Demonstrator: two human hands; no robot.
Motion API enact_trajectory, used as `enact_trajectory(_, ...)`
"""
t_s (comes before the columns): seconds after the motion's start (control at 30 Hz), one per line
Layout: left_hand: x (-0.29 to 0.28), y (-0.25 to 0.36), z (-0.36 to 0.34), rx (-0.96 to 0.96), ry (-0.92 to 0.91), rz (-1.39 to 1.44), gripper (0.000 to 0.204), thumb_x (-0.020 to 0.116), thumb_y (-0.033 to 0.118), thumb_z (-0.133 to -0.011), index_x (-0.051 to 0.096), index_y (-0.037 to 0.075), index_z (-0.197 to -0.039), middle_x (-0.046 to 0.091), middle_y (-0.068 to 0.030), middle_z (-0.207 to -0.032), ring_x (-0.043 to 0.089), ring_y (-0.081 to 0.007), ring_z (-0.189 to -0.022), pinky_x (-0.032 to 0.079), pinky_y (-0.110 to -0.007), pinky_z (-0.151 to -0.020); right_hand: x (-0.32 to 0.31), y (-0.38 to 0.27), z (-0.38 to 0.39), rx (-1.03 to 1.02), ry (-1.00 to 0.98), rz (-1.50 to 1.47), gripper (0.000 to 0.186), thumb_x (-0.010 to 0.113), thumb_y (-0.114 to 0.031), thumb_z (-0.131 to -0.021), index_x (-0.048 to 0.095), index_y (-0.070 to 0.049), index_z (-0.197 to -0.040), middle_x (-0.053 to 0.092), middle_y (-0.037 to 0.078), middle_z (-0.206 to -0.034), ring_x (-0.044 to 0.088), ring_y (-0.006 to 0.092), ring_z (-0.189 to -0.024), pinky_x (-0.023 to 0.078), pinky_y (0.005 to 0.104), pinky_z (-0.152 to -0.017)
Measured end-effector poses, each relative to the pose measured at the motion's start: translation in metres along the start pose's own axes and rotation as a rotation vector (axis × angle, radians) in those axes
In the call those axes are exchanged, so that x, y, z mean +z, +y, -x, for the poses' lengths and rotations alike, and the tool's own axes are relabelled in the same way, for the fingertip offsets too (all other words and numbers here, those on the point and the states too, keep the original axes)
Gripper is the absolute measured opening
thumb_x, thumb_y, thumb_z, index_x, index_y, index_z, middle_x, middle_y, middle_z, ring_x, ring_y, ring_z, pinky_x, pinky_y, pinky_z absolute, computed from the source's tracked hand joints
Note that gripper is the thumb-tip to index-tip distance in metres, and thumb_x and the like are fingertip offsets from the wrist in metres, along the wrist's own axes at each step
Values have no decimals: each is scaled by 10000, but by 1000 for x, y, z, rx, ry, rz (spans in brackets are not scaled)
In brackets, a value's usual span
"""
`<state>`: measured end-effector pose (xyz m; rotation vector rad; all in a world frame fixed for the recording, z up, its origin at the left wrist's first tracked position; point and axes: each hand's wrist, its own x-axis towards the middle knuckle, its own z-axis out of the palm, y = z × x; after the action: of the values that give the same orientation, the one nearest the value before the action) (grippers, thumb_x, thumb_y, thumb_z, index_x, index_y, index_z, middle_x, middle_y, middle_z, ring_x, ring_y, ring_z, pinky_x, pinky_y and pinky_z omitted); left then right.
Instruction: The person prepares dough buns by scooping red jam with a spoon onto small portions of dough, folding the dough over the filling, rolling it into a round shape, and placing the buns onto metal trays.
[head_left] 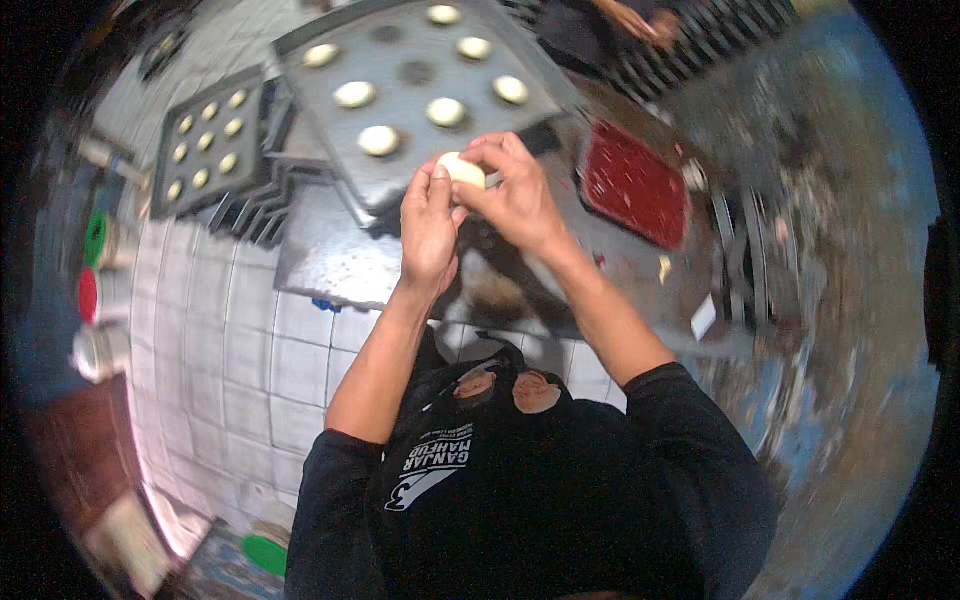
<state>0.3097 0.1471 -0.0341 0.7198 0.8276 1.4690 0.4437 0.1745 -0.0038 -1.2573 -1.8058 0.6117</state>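
Both hands are raised together in front of the wearer, over the near edge of a large metal tray [400, 115]. Pale dough piece [466, 172] sits between them, lifted clear of the tray surface. Left hand [428, 220]: closed on the piece from its left side, thumb upright against it. Right hand [515, 195]: gripping the same piece from the right, fingers curled over it; exact fingertip contact is partly hidden.

Large tray: seven rounded dough portions [446, 112] visible, spaced apart, plus two dark round patches on bare metal. The tray lies at an angle; its near corner reaches over the dark table [340, 262].

Left of it, smaller tray [213, 161] carries nine similar portions in three rows. Right of the hands, on the table: dark red mass [640, 190], pale-flecked, roughly rectangular. Nearer the wearer lie a small yellow scrap [665, 268] and a white slip [704, 316].

Upper edge: another person's hand [630, 18], well apart from the wearer's, beside dark slats [690, 50]. Far left: containers with green lid [95, 240] and red lid [88, 295], near white tiles [240, 335].
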Motion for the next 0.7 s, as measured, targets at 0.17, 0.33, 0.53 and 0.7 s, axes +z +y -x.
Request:
enact_trajectory(0.17,91,-67,91,-161,-164,-223,365,415,344,-1098,586,28,-1033,609,-35,-915,554,-107,-771,467,-281,-698,-85,-10,156,153,276,-51,351,746,-155,-859,668,10,-1160,642,166,-1098,654,230,-947,523,313,-765)
enact_trajectory(0.33,150,-127,181,-395,-205,-145,403,453,377,-1082,566,54,-868,539,-3,-757,522,-102,-688,434,-296,-598,-130,31,286,472,484,-204,312,720,-140,-929,659,45,-1174,666,63,-1031,616,110,-968,496,272,-838)
enact_trajectory(0.53,144,-174,206,-339,-267,-353,434,458,437,-1067,600,28,-1036,583,-50,-893,529,-112,-770,442,-314,-653,-165,20,332,512,484,-781,357,681,-54,-946,606,35,-1284,709,88,-1083,661,119,-969,526,251,-852)
enact_trajectory(0.7,67,-239,211,-608,-524,-694,453,593,260,-1005,512,17,-1378,612,-108,-1243,575,-200,-1134,480,-368,-954,-139,76,354,309,363,241,347,656,-138,-906,652,-43,-1240,719,94,-1032,698,262,-930,524,432,-966)
